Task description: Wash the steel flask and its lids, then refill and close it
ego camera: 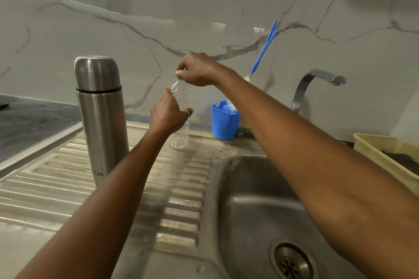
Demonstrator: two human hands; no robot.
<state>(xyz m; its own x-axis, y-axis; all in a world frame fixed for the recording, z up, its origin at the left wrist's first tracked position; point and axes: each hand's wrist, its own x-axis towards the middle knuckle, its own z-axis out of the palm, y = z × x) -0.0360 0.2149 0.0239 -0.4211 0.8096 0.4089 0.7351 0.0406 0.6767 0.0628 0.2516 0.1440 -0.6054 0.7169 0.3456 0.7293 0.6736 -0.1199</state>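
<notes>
A stainless sink unit carries everything, its ridged drainboard point(68, 188) to the left of the basin point(260, 199), which has a round drain point(291, 263) in its floor. The steel flask point(101, 108) stands upright on the ridges with its lid on. Behind it and to the right, a clear plastic bottle point(181, 138) with a green cap point(178, 78) stands near the back edge. A blue cup point(224, 122) sits on the back rim, holding a blue-handled brush point(265, 45). The tap point(313, 81) rises behind the basin. A yellow basket point(385, 149) sits at the right; a dark countertop point(29, 124) adjoins on the left
</notes>
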